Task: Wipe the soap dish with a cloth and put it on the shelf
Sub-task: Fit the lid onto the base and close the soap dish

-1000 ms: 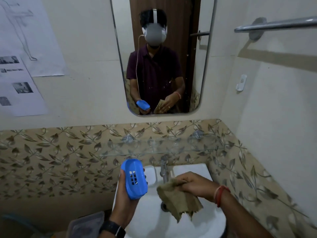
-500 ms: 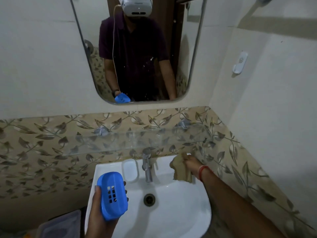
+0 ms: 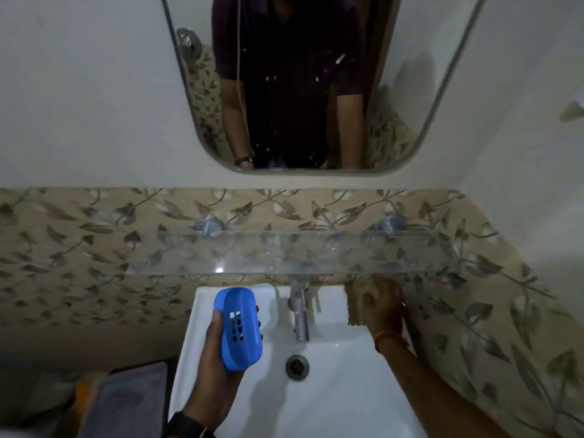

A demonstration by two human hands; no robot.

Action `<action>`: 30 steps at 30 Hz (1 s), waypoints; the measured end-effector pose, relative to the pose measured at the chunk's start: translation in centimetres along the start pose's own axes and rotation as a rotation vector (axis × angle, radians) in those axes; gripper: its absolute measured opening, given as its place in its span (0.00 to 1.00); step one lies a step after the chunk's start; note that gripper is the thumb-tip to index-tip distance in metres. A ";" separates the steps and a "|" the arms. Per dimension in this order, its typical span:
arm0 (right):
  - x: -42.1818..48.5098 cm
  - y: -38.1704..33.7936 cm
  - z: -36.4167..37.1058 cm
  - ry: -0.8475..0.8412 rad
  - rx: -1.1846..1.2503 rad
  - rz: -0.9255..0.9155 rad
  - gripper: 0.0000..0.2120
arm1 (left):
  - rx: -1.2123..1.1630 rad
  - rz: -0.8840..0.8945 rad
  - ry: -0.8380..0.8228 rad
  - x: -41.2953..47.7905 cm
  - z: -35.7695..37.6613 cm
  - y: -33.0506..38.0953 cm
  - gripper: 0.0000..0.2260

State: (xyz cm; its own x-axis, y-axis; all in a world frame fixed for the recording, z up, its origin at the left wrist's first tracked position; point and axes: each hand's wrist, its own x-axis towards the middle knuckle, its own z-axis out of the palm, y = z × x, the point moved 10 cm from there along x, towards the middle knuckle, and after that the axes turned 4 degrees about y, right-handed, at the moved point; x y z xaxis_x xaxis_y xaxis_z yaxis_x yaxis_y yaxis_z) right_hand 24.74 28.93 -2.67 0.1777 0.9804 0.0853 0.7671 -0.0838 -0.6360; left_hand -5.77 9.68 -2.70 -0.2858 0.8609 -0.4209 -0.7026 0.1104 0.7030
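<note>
My left hand (image 3: 212, 361) grips a blue plastic soap dish (image 3: 238, 327), underside with drain slots turned up, over the left side of the white sink (image 3: 328, 403). My right hand (image 3: 380, 306) rests on a tan cloth (image 3: 355, 303) at the sink's back right corner, just under the front edge of the clear glass shelf (image 3: 284, 254). I cannot tell whether the fingers still pinch the cloth or only press on it. The shelf runs along the leaf-patterned tiles above the tap.
A chrome tap (image 3: 300, 314) stands at the sink's back middle, the drain (image 3: 297, 366) below it. A mirror (image 3: 316, 83) hangs above the shelf. The tiled side wall (image 3: 505, 327) is close on the right. A grey lidded box (image 3: 126, 403) sits low on the left.
The view has tilted down. My right hand carried the cloth from mid-sink to the back right corner. My left hand with the soap dish lowered over the sink's left side.
</note>
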 end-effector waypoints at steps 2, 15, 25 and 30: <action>-5.8 -3.7 1.4 0.098 0.078 -0.303 0.12 | 0.062 0.031 0.030 0.0 -1.0 0.8 0.26; -16.1 -11.2 20.7 -0.555 -0.121 -0.228 0.22 | 0.077 0.075 0.068 -0.4 -6.9 3.1 0.29; -17.0 -13.3 15.7 -0.355 -0.092 -0.463 0.11 | 0.076 0.085 0.043 -1.4 -7.0 4.0 0.28; -19.1 -14.4 8.8 -0.259 0.003 -0.483 0.22 | 0.099 0.107 0.028 -2.6 -5.5 5.0 0.28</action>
State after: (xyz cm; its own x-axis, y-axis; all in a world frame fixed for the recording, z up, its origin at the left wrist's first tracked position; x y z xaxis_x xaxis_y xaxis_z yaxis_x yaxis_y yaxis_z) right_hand 4.92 12.97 -1.89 -0.3520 0.9191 0.1769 0.7223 0.3869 -0.5732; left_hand -12.16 5.28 -1.26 -0.3752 0.8562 -0.3552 -0.5995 0.0682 0.7975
